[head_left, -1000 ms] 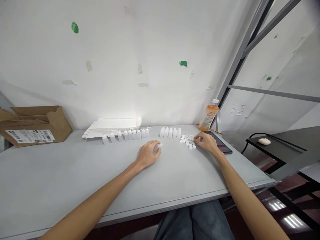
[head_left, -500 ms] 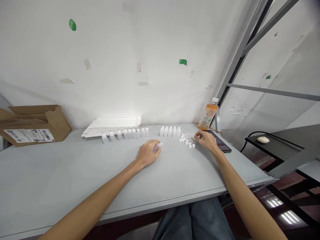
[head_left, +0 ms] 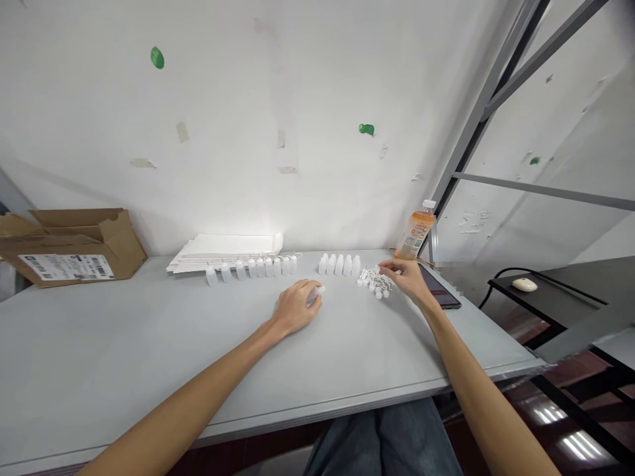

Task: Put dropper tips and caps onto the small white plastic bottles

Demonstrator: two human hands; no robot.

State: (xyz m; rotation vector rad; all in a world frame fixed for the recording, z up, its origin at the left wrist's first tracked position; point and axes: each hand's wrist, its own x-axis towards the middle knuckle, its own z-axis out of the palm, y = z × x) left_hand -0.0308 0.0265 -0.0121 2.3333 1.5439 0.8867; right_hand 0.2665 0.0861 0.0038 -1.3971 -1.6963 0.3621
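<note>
My left hand (head_left: 299,306) is closed round a small white squeeze bottle (head_left: 314,295), whose top pokes out past the thumb and fingers above the table. At the edge of a pile of small white caps with thin strings (head_left: 376,283), my right hand (head_left: 404,277) has its thumb and fingers pinched together. Whatever is between those fingertips is too small to make out. Behind and between the hands stands a tight group of uncapped white bottles (head_left: 339,265). Farther left runs a row of several similar bottles (head_left: 260,267), with caps and strings on top.
White paper sheets (head_left: 225,244) lie behind the bottle row. An open cardboard box (head_left: 119,248) stands at the far left. An orange drink bottle (head_left: 415,231) and a dark phone or tablet (head_left: 440,289) are beyond my right hand. A computer mouse (head_left: 524,284) sits on a side shelf.
My right hand has shifted slightly left and up over the cap pile, its fingertips pinched. My left hand keeps its hold on the bottle. The view has tilted a little.
</note>
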